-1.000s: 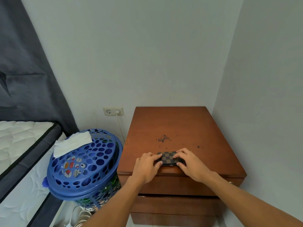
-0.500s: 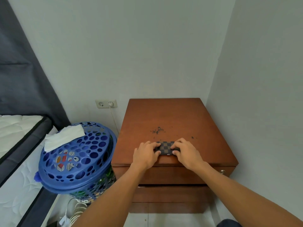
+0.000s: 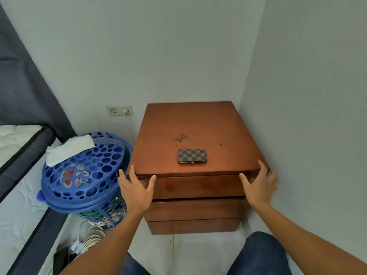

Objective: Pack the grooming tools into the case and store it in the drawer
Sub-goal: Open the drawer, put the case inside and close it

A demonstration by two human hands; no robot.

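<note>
A: Biggest item first. Nightstand (image 3: pixel 198 124), solid wood look, three drawer fronts. Top drawer (image 3: pixel 198 185) sits between the two hands. Probably heavy and stiff, and I'd guess it binds if pulled from one side only.

B: Hands?

A: Left hand (image 3: pixel 137 192) is spread, fingers up on the left corner of the drawer front, thumb lying across its face. Right hand (image 3: pixel 260 187) is also spread, fingers wrapped round the right corner by the wall. Neither holds anything. No gap visible yet, so the drawer reads as shut.

B: Handle?

A: Small knob or pull half hidden under the right hand, can't make it out. Gripping both top corners and pulling evenly looks like the safe option. Right side is tight against the wall, so little finger room there.

B: And the case?

A: Case (image 3: pixel 192 155) lies flat on the worktop, beyond and between both hands, touching neither. Checkered, rounded corners, metal clasp on the near edge. Looks shut, so the tools are likely already inside.

B: Handling?

A: Small, light, rigid shell I'd judge, surface likely smooth. Pinch across the short sides, clasp kept closed. One hand is enough.

B: Anything else?

A: Dark specks (image 3: pixel 180 138) on the worktop just past the case. Not in the way.
</note>
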